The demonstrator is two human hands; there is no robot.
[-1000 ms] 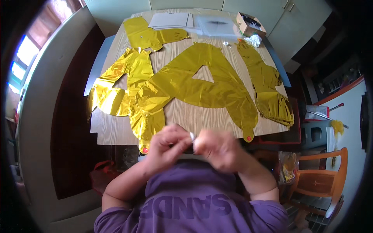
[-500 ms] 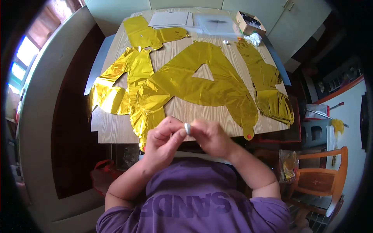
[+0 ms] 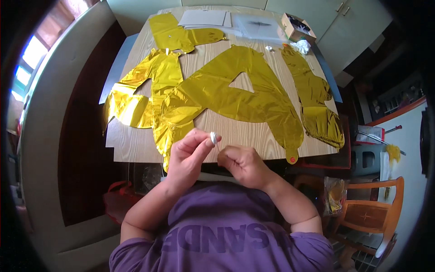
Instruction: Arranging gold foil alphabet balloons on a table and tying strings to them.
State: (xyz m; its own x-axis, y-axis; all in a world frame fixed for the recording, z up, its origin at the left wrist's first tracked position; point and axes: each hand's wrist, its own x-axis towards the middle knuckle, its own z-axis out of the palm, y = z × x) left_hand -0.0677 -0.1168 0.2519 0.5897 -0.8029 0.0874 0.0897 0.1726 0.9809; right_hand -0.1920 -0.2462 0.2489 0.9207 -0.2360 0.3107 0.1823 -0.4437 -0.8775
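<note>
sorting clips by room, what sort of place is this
Likely a room in a home, perhaps a dining room, though I can't be sure: a wood-topped table, a wooden chair at the right and pale cupboards beyond suggest it.

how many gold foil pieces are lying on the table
4 that I can make out: the back-left piece, the shiny left piece, the middle piece and the right piece. Overlaps or folds may hide more.

Purple shirt [image 3: 226, 206] — short sleeves [image 3: 312, 249], darker lettering [image 3: 219, 239] across front.
</note>
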